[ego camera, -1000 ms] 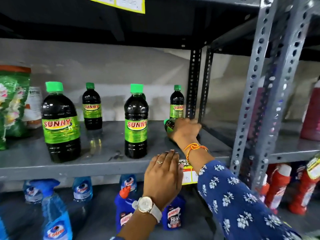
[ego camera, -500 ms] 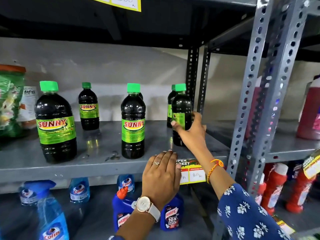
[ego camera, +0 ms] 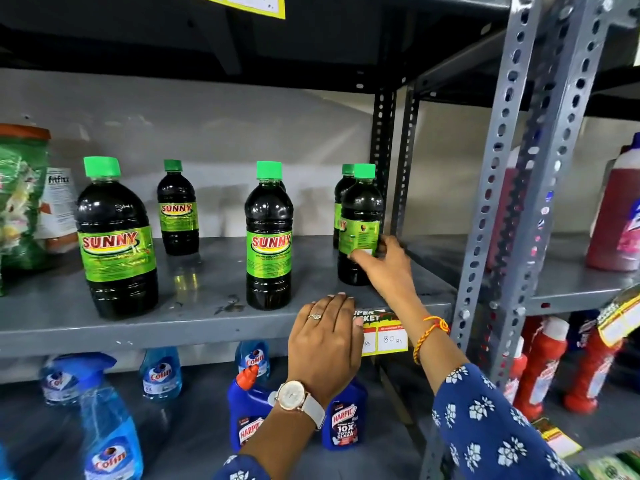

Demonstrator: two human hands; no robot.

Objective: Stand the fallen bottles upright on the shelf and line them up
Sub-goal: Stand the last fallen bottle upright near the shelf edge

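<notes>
Green-capped bottles all stand; right hand [ego camera: 388, 268] clasps the end bottle [ego camera: 360, 223], left hand [ego camera: 325, 337] lies flat, empty; lining up remains.

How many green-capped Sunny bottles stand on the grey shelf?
5: front left, back left, centre, one back right, one at the right hand. Another may hide behind the centre one.

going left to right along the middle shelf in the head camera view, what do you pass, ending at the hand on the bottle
Green packet → white fitfix pack → big front Sunny bottle → small back Sunny bottle → middle front Sunny bottle → bottle turned label-away → right hand touching it.
</notes>
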